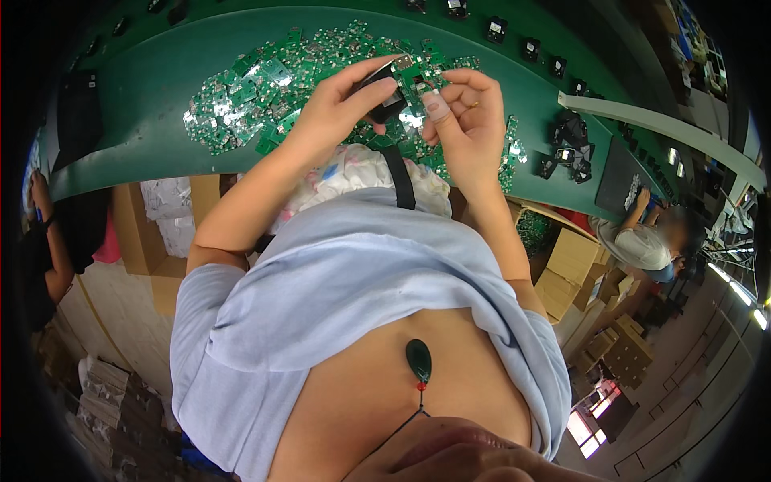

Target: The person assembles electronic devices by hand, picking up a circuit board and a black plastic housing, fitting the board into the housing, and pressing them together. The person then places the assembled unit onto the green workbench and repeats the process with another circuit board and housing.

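Observation:
My left hand (341,100) is closed round a black plastic housing (390,107), with the thumb laid across its top. Against the housing's right side is a small green circuit board (411,76). My right hand (472,120) pinches at this board's right edge between thumb and index finger, its other fingers curled. A pale wrap covers the right thumb's tip. Whether the board sits inside the housing or only touches it, I cannot tell. Beneath and around both hands spreads a heap of green circuit boards (265,80) on the green work surface (136,104).
Black housings (569,145) lie clustered at the right, and more line the far belt (530,50). A pale rail (666,120) crosses at right. Cardboard boxes (566,273) stand below the table edge. A co-worker (642,241) sits at right; another person's arm (56,241) shows at left.

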Motion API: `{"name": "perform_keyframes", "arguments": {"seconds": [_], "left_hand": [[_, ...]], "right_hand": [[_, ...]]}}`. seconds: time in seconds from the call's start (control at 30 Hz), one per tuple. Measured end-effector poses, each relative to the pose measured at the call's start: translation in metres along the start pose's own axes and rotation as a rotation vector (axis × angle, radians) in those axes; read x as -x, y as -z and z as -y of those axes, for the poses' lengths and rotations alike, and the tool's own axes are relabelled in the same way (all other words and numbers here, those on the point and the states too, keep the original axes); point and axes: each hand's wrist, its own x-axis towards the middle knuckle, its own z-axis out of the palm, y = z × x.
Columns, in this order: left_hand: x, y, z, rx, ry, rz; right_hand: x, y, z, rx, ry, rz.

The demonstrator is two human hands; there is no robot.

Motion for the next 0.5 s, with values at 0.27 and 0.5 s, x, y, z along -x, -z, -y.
{"name": "perform_keyframes", "arguments": {"seconds": [0.27, 0.5], "left_hand": [[-0.001, -0.005, -0.006, -0.207, 0.027, -0.041], [-0.010, -0.001, -0.001, -0.516, -0.635, -0.084]], "right_hand": [[-0.004, 0.000, 0.003, 0.452, 0.366, -0.014], [-0.009, 0.006, -0.003, 0.491, 0.387, -0.071]]}}
